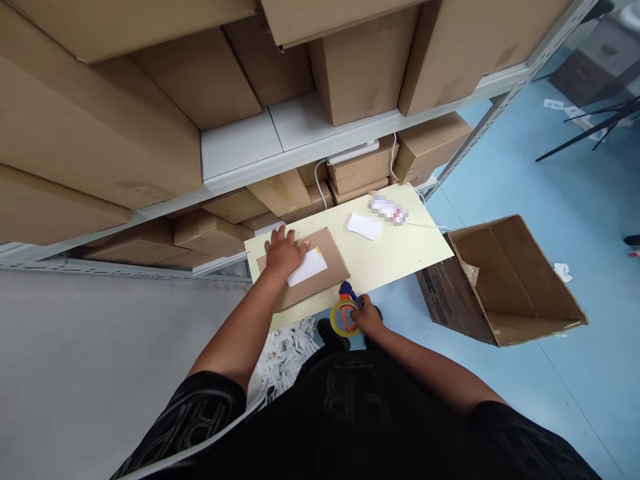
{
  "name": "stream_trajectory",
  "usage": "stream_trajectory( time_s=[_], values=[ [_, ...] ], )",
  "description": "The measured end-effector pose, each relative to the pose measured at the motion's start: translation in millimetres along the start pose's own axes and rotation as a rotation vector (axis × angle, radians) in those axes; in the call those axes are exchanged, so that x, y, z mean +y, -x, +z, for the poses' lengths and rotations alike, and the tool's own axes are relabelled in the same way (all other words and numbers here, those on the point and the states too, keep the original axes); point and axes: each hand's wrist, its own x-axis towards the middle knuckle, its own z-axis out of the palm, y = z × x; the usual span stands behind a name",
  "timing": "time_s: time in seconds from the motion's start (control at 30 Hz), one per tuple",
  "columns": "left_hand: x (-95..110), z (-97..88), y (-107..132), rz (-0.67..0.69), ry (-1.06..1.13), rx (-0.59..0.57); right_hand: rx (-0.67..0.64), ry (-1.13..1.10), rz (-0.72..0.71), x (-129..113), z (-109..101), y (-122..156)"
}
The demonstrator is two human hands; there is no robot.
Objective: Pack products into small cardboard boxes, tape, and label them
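A flat brown cardboard parcel [327, 267] with a white label [308, 268] lies on a pale yellow table [400, 250]. My left hand [283, 251] rests flat on the parcel's left end, fingers spread, next to the label. At the table's near edge my right hand [367, 315] is wrapped round the handle of a tape dispenser [345, 312] with a yellowish tape roll and blue and orange parts.
A white slip [365, 226] and a blurred small item [388, 209] with a white cable lie farther back on the table. An open cardboard box [505, 280] stands on the blue floor at right. Shelves stacked with cardboard boxes [360, 67] rise behind. Shredded white paper [287, 350] lies below the table.
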Motion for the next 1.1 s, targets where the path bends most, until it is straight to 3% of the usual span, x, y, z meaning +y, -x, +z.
stream_trajectory(
  time_s=[0.07, 0.13, 0.2, 0.27, 0.4, 0.57, 0.63, 0.73, 0.9, 1.0, 1.1],
  values=[
    [-44, -5.0, 25, -0.045, 0.042, -0.136, 0.018, 0.006, 0.031, -13, 2, -12],
    [-77, -6.4, 58, 0.040, 0.048, -0.192, 0.032, 0.025, 0.039, -31, -3, -29],
    [-95, -4.6, 96, 0.129, 0.026, -0.249, 0.033, 0.076, 0.018, -51, -12, -49],
    [-100, 0.7, 130, 0.245, -0.029, -0.276, 0.010, 0.162, -0.021, -72, -22, -70],
    [-86, 20.6, 170, 0.348, -0.099, -0.212, -0.057, 0.245, -0.096, -108, -35, -105],
    [-65, 38.1, 172, 0.186, -0.079, -0.124, -0.084, 0.296, -0.148, -124, -44, -116],
    [-59, 39.3, 170, 0.144, -0.076, -0.125, -0.077, 0.304, -0.153, -115, -51, -106],
    [-46, 39.3, 163, 0.078, -0.079, -0.120, -0.095, 0.315, -0.142, -77, -52, -71],
    [-8, 41.9, 149, -0.075, -0.055, -0.102, -0.172, 0.210, -0.108, -2, -17, -7],
    [9, 42.5, 157, -0.040, 0.005, -0.127, -0.107, 0.098, -0.026, 0, -4, -7],
    [8, 40.0, 172, 0.131, 0.054, -0.170, -0.025, 0.099, -0.006, -29, -19, -38]
  ],
)
